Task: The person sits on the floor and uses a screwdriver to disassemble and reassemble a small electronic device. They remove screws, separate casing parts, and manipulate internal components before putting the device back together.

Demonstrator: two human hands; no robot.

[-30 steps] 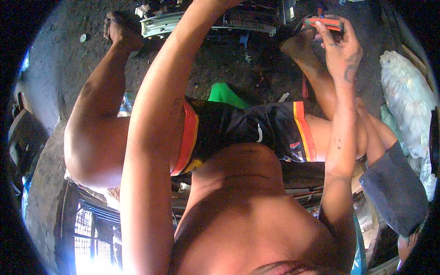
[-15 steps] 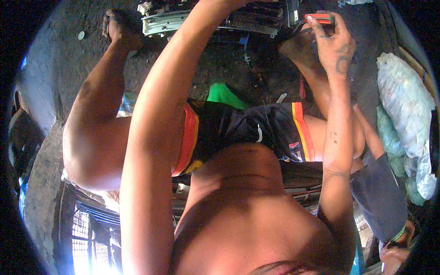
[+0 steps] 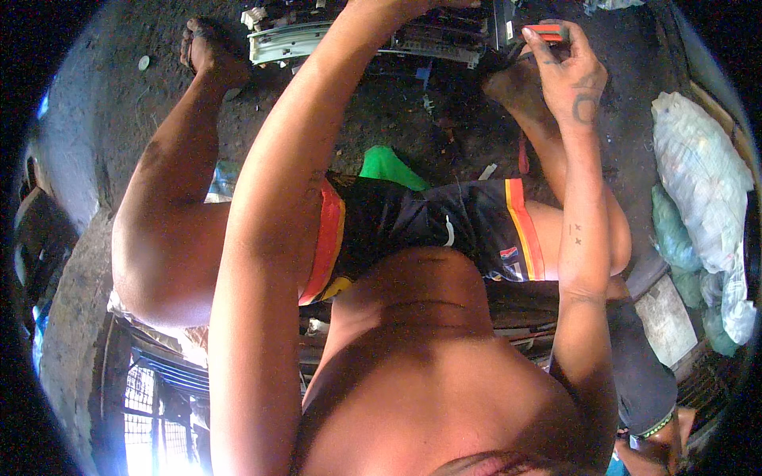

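Observation:
My right hand (image 3: 575, 75) is closed around a red-and-black tool handle (image 3: 548, 32), held at the upper right beside the dark end of a machine (image 3: 365, 46). The handle's far end cannot be made out. The machine has pale, slatted bars along its near side and lies on the ground ahead of my feet. My left hand (image 3: 417, 5) reaches over the machine at the upper edge. Most of it is cut off, and its fingers are hidden.
Full pale plastic bags (image 3: 702, 178) lie on the right. A green cloth (image 3: 389, 166) is on the dark ground between my legs. Another person's leg in dark clothing (image 3: 643, 361) is at the lower right, near a pale flat board (image 3: 667, 319). A small white disc (image 3: 144, 62) lies far left.
My right hand has shifted slightly left with the red-and-black handle. The other person's leg at the lower right has moved left and down, uncovering the pale board.

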